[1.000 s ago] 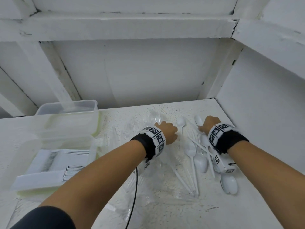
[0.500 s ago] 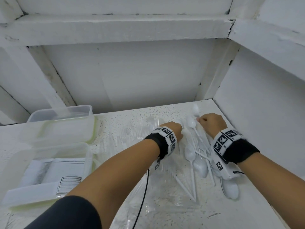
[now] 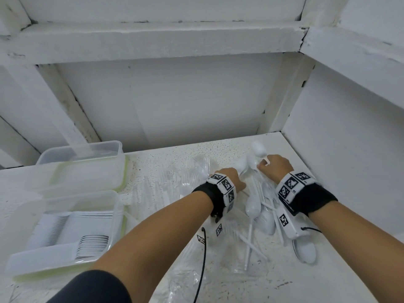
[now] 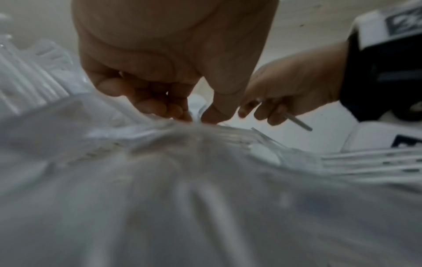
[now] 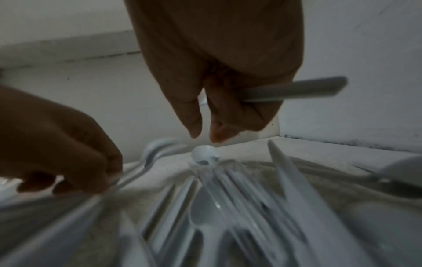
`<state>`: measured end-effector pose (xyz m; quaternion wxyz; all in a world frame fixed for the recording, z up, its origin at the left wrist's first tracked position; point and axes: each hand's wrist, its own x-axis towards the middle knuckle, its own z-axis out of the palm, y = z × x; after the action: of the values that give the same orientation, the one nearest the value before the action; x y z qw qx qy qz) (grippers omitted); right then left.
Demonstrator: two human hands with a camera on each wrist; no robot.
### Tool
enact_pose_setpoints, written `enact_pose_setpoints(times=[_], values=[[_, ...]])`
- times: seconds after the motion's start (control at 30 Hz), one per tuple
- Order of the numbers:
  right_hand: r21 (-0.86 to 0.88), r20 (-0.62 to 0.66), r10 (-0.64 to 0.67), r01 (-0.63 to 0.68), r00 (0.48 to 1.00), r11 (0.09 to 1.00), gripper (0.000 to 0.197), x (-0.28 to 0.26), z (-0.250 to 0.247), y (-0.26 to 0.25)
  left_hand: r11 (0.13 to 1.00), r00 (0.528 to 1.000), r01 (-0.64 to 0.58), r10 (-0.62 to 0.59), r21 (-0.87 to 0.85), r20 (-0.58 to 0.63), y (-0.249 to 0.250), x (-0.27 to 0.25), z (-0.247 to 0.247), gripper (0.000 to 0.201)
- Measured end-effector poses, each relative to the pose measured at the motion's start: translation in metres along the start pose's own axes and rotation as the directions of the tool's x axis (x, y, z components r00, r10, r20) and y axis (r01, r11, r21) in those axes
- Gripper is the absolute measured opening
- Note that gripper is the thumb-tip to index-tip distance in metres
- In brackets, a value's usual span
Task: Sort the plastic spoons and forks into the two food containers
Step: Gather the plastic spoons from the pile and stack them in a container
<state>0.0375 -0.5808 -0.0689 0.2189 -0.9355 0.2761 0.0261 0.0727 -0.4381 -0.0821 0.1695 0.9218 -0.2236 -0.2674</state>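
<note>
Spoon handle [image 5: 294, 90] in right hand [image 5: 219, 75], seemingly hidden from head view.

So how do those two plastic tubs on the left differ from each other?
The near container already holds neat rows of white forks; the far container shows no cutlery. The near one sits closer to the person, the far one by the back wall. Both are clear, rectangular, open on top, with green-edged lids.
</note>
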Motion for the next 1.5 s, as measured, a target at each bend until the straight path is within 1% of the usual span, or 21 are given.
enact_pose_setpoints(times=[0.07,0.13,0.2,0.27,0.33,0.4,0.43,0.5,0.57,0.6,0.67,0.77,0.8,0.87,0.93,1.03,1.13,1.2,1.3,1.33,1.5], values=[[-0.045,0.081,0.044,-0.040,0.996,0.998,0.031,0.001,0.007,0.003,0.997,1.000,0.007,-0.009,-0.075,-0.029,-0.001,-0.004,-0.001,0.030],[-0.071,0.119,0.067,-0.058,0.991,0.996,0.025,0.001,0.010,0.004,0.987,0.998,0.001,-0.010,-0.158,-0.060,-0.004,-0.006,-0.003,0.032],[-0.056,0.120,0.073,-0.066,0.990,0.996,0.014,0.001,0.011,0.004,0.965,0.995,-0.038,0.011,-0.261,-0.102,-0.006,-0.009,-0.007,0.032],[-0.040,0.106,0.061,-0.057,0.992,0.998,0.012,0.000,0.009,0.003,0.920,0.984,-0.080,0.011,-0.384,-0.177,-0.007,-0.014,-0.010,0.030],[0.008,0.045,0.027,-0.028,0.999,1.000,0.022,-0.003,0.005,0.002,0.844,0.971,-0.125,-0.005,-0.521,-0.241,-0.009,-0.017,-0.015,0.025],[0.126,-0.077,0.006,0.004,0.997,0.992,0.028,-0.006,0.000,0.001,0.746,0.976,-0.119,-0.033,-0.656,-0.215,-0.008,-0.022,-0.019,0.012],[0.205,-0.152,-0.002,0.033,0.988,0.978,0.026,-0.008,-0.002,-0.001,0.727,0.980,-0.104,-0.041,-0.679,-0.194,-0.008,-0.022,-0.021,0.010],[0.342,-0.286,-0.014,0.115,0.958,0.933,0.023,-0.010,-0.004,-0.004,0.775,0.981,-0.081,-0.050,-0.626,-0.189,-0.005,-0.021,-0.023,0.012],[0.420,-0.377,0.001,0.170,0.926,0.891,0.025,-0.008,-0.006,-0.006,0.867,0.979,-0.033,-0.072,-0.497,-0.190,0.000,-0.019,-0.023,0.013],[0.449,-0.398,0.019,0.176,0.917,0.876,0.025,-0.007,-0.007,-0.007,0.914,0.983,-0.010,-0.065,-0.405,-0.171,0.002,-0.018,-0.023,0.020],[0.517,-0.378,0.063,0.154,0.924,0.842,0.020,-0.006,-0.008,-0.009,0.984,0.998,-0.005,-0.007,-0.180,-0.068,0.005,-0.015,-0.020,0.029],[0.679,-0.235,0.110,0.082,0.966,0.729,0.017,-0.005,-0.008,-0.009,0.999,1.000,0.007,-0.008,0.050,0.011,0.003,-0.010,-0.014,0.029],[0.685,-0.182,0.111,0.045,0.977,0.727,0.018,-0.005,-0.007,-0.008,0.996,1.000,0.026,-0.027,0.089,0.013,0.002,-0.010,-0.012,0.026],[0.608,-0.086,0.077,-0.009,0.993,0.794,0.018,-0.006,-0.006,-0.005,0.994,0.999,0.036,-0.036,0.105,0.002,0.002,-0.008,-0.010,0.014],[0.521,0.001,0.029,-0.026,1.000,0.853,0.014,-0.012,-0.004,-0.002,0.995,1.000,0.026,-0.026,0.094,-0.010,0.000,-0.007,-0.009,0.015],[0.438,0.078,-0.048,0.009,0.996,0.899,0.014,-0.027,-0.004,0.002,0.999,0.999,0.010,-0.011,-0.038,-0.042,-0.005,-0.006,-0.009,0.016],[0.210,0.123,-0.040,0.013,0.992,0.978,0.029,-0.035,-0.005,0.007,0.977,0.996,0.070,-0.081,-0.200,-0.049,-0.009,-0.006,-0.009,0.020],[0.094,0.194,-0.010,-0.009,0.981,0.996,0.028,-0.040,-0.003,0.009,0.947,0.994,0.072,-0.093,-0.313,-0.051,-0.011,-0.005,-0.010,0.024],[-0.058,0.256,0.009,0.006,0.967,0.998,0.017,-0.052,0.001,0.009,0.912,0.991,0.012,-0.064,-0.411,-0.114,-0.009,-0.012,-0.014,0.023],[-0.084,0.266,0.006,0.017,0.964,0.996,0.013,-0.055,0.002,0.009,0.901,0.988,-0.010,-0.057,-0.433,-0.142,-0.008,-0.014,-0.016,0.021],[-0.145,0.262,-0.023,0.063,0.965,0.987,0.018,-0.059,0.004,0.014,0.798,0.967,-0.107,-0.056,-0.593,-0.250,-0.006,-0.030,-0.016,0.020]])
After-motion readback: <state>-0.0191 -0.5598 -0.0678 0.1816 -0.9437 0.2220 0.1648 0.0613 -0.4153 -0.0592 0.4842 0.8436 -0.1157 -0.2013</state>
